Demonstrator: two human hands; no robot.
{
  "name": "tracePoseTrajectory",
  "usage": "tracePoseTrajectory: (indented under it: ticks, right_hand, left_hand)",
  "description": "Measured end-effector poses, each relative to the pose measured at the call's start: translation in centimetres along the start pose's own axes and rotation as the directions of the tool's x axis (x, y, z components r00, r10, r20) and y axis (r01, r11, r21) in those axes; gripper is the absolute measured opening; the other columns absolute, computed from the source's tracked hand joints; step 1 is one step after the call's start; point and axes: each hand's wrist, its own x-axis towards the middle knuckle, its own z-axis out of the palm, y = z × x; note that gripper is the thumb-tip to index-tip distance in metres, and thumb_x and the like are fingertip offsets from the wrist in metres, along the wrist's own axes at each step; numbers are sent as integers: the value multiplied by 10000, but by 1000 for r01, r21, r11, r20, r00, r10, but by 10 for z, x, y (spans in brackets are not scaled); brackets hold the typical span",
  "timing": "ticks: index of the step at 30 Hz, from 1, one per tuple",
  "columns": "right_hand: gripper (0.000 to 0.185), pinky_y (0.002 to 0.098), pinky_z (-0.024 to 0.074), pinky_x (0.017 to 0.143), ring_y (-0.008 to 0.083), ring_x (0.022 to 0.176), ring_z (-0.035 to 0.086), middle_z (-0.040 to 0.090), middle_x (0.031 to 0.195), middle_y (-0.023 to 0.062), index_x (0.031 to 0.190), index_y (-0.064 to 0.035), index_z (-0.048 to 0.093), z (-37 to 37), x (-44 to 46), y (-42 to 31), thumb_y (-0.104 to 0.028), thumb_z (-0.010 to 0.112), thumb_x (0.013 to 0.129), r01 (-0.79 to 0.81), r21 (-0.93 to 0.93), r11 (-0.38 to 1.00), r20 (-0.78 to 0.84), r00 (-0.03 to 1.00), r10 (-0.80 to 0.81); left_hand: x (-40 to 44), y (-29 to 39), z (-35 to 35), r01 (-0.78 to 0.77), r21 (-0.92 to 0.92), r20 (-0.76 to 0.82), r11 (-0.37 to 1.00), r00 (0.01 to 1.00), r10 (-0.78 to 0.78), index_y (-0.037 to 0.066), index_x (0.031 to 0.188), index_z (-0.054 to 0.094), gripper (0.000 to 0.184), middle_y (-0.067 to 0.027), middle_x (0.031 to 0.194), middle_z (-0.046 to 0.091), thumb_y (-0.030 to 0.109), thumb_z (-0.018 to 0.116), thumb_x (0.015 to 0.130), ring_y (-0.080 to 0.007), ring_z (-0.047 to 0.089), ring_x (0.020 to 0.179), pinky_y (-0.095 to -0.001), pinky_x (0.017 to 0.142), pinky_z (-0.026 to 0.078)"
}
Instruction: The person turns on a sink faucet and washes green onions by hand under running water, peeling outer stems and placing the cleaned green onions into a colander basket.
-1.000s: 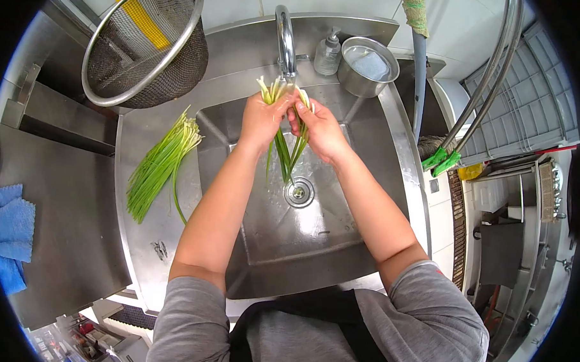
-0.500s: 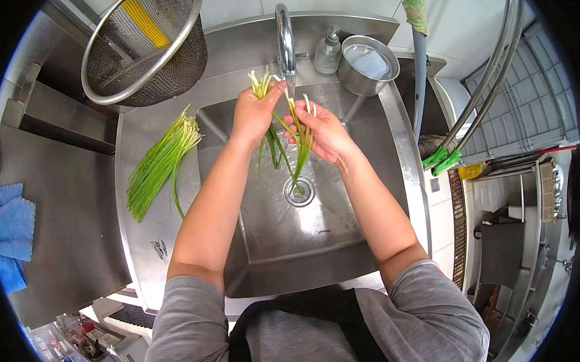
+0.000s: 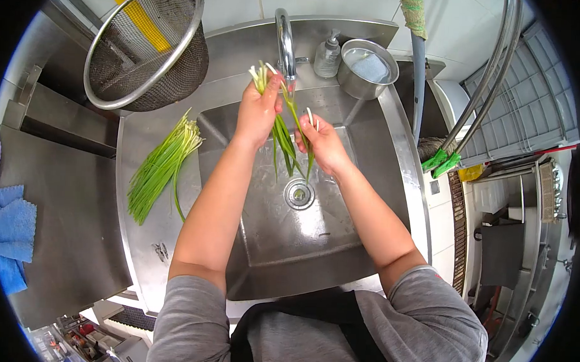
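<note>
Over the sink [image 3: 287, 251], below the faucet [image 3: 284, 43], my left hand [image 3: 256, 116] is closed round a small bunch of scallions [image 3: 282, 137]. Their white root ends stick up above the thumb, and the green leaves hang toward the drain [image 3: 299, 194]. To the right and a little lower, my right hand [image 3: 323, 146] pinches a few scallion stalks, with short white ends showing above the fingers. One stalk slants between the two hands. A larger pile of scallions [image 3: 163, 167] lies on the steel ledge left of the basin.
A wire-mesh strainer basket [image 3: 147, 55] stands at the back left. Behind the basin are a pump bottle [image 3: 327, 54] and a metal pot [image 3: 363, 84] of water. A blue cloth [image 3: 10, 229] lies far left; green-tipped metal tongs [image 3: 454, 151] hang at right.
My right hand has moved slightly down, its fingers closing from a looser hold. Fewer leaves hang from it now, and more green hangs below my left hand.
</note>
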Motion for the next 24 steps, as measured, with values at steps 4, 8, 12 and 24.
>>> tracePoseTrajectory:
  ticks: [4, 8, 12, 24]
  right_hand:
    - [195, 240, 416, 548, 97, 596, 492, 537, 733, 18, 952, -78, 511, -37, -2, 47, -263, 449, 954, -111, -25, 994, -57, 992, 109]
    - [202, 222, 410, 592, 83, 668, 494, 507, 776, -23, 933, -122, 503, -33, 0, 37, -291, 399, 972, -7, -170, 985, -240, 970, -35]
    - [260, 264, 442, 646, 82, 712, 503, 534, 811, 6, 997, -87, 513, -10, 10, -6, -306, 375, 975, 37, -209, 977, 25, 999, -32]
    - [228, 233, 386, 590, 77, 669, 440, 464, 765, -22, 1116, -56, 497, 10, 33, -27, -191, 429, 946, -27, -260, 965, 339, 934, 118]
  left_hand:
    - [7, 6, -7, -28, -96, -22, 995, 999, 26, 72, 933, 535, 254, 23, 718, 520, 323, 495, 935, -43, 388, 556, -201, 507, 338]
    - [6, -18, -17, -15, 353, 40, 935, 999, 1, 50, 893, 574, 290, 11, 672, 489, 306, 454, 953, -73, 408, 564, -249, 524, 358]
    - [-9, -32, -6, 92, 360, 58, 928, 991, -121, 10, 945, 598, 266, -24, 727, 587, 259, 509, 922, -92, 506, 638, -256, 595, 421]
    - [-10, -1, -20, 214, 231, -19, 949, 976, -215, 1, 917, 652, 163, -38, 814, 647, 126, 654, 812, -99, 583, 743, -249, 671, 449]
